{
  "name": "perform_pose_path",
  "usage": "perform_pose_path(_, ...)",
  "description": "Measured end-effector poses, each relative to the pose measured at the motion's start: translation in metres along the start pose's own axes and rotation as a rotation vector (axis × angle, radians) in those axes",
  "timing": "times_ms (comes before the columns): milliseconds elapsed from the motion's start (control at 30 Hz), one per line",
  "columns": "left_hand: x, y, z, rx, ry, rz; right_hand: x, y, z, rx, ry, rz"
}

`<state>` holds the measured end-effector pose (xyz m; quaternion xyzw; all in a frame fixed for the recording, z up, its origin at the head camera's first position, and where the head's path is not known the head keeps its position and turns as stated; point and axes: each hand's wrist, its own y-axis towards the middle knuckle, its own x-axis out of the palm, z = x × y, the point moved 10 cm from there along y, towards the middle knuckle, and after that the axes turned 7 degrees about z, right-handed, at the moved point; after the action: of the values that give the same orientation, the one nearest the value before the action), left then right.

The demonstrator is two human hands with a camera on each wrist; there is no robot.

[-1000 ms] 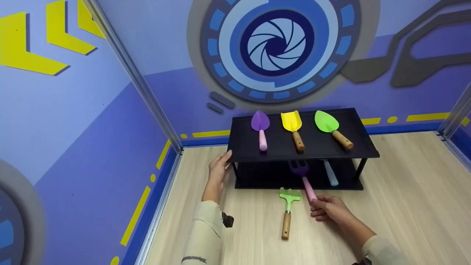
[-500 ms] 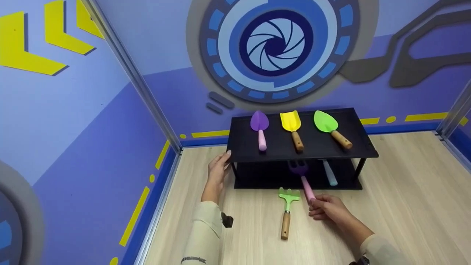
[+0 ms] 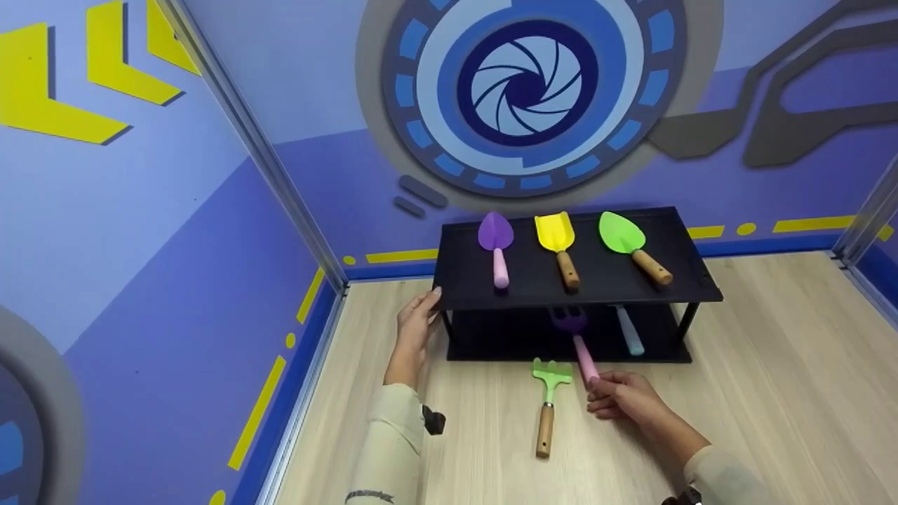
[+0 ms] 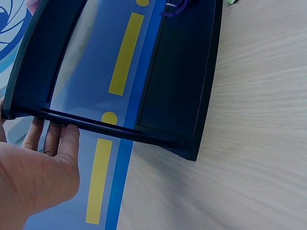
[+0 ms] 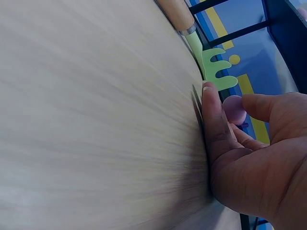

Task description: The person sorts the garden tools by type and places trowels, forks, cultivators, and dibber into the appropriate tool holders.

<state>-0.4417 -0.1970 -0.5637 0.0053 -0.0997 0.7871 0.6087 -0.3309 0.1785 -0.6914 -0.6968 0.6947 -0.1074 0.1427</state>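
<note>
Pinching one purple fork, its tines dim inside one black rack, the right hand sits beside one green rake; the left hand grips the rack. Three trowels lie above; one blue-handled tool's head is hidden.

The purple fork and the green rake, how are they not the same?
The purple fork has a pink handle, but the green rake has a wooden one. The right hand pinches the purple fork, while no hand holds the green rake. The purple fork's head is inside the black rack; the green rake lies in front. Both have prongs.
</note>
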Motion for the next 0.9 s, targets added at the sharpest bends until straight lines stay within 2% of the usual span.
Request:
perform_pose_path(300, 0.0006, -0.0013, 0.0005, 0.001, -0.008, -0.001, 0.0004, -0.0005, 0.0009, 0.012, 0.007, 0.013)
perform_pose_path(667, -0.0004, -0.0027, -0.0002, -0.002, -0.010, -0.010, 0.0008, 0.0004, 0.0014, -0.015, 0.017, -0.024)
perform_pose_path(900, -0.0002, 0.0000, -0.0025, -0.007, -0.006, -0.017, 0.0001, -0.0004, 0.0021, 0.005, -0.001, 0.019)
